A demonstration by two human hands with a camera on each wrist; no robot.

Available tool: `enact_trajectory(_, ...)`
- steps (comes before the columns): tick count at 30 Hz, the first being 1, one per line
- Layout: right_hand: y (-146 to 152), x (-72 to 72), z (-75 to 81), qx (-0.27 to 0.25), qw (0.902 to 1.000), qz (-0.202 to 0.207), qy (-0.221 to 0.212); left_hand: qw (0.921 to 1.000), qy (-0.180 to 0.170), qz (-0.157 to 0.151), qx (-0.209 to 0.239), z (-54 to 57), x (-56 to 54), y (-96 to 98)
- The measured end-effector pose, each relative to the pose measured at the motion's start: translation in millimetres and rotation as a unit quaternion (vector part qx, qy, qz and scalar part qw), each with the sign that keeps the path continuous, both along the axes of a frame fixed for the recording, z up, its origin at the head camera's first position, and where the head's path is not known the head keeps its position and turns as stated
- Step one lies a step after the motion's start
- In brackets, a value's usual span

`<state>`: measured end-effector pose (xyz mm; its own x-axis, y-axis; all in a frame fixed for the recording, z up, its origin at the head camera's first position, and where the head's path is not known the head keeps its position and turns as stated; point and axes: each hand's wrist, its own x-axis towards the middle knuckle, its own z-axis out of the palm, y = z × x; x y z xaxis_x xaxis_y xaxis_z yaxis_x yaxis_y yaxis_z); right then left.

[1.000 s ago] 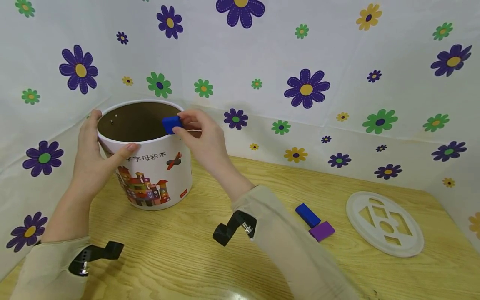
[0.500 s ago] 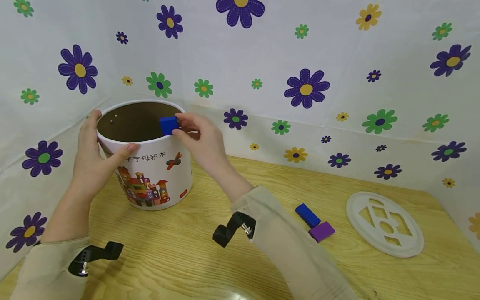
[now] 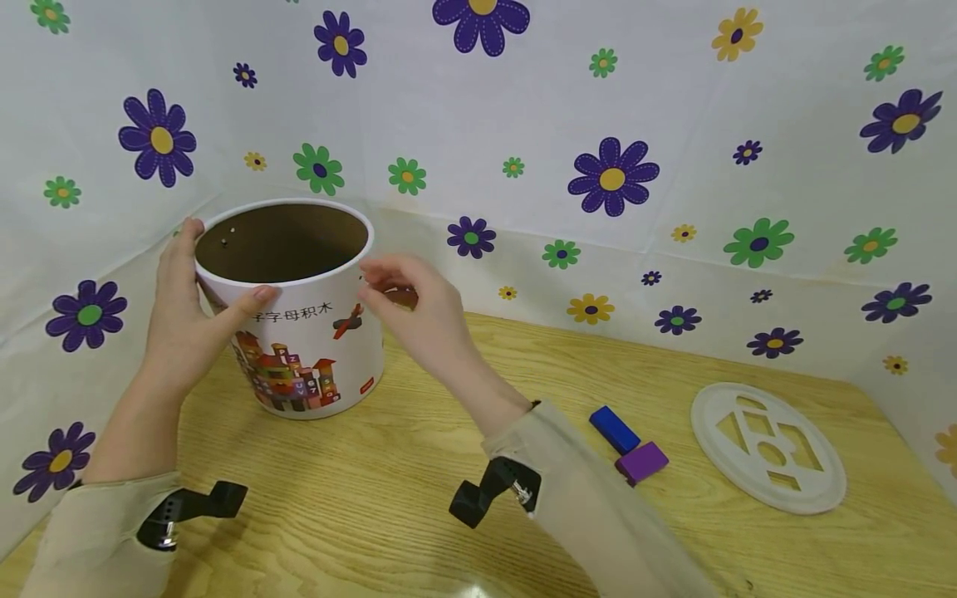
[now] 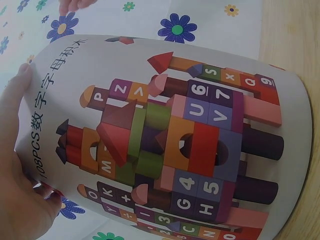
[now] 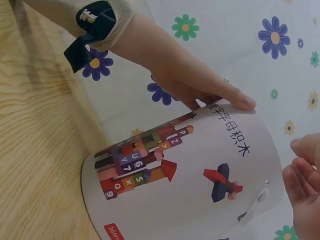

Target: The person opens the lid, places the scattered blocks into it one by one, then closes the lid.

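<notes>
A tall white bucket (image 3: pixel 321 340), printed with a picture of toy letter blocks, stands upright on the table at the left, open at the top. My left hand (image 3: pixel 187 316) holds its left side, the thumb over the front just below the rim and the fingers around the far side. In the left wrist view, the bucket's block-castle print (image 4: pixel 190 140) fills most of the frame. Just outside the bucket's right rim is my right hand (image 3: pixel 426 311), fingers loosely bent and nothing between them. The bucket's floor is hidden behind its front wall.
On the wood table (image 3: pixel 359 515), right of the right forearm, a blue block (image 3: pixel 615 428) lies against a purple block (image 3: pixel 643 462). Farther right is a round white lid (image 3: pixel 743 475) with shaped holes. A flower-printed sheet (image 3: pixel 523 100) hangs behind and along the left.
My right hand has let go of a blue block over the bucket's opening, and that block is out of sight. The hand has drawn back right and down. The left hand stays put.
</notes>
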<state>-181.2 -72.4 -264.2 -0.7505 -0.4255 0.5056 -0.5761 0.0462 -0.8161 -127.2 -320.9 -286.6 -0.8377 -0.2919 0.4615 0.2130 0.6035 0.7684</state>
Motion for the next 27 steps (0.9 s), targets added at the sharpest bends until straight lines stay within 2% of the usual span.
enact_trajectory(5,24,9.1,-11.4,0.009,0.9995,0.023,-0.020,1.0000,-0.002,0.001,0.000,0.5,0.1,1.3)
enact_trajectory(19,97,27.5,-41.2,0.074,0.9958,0.025,-0.047,1.0000,-0.002,0.002,0.000,-1.1,1.0,-0.6)
enact_trajectory(27,137,29.5,-54.0,0.103,0.9940,0.020,-0.029,1.0000,-0.003,0.003,0.000,-0.5,0.3,0.8)
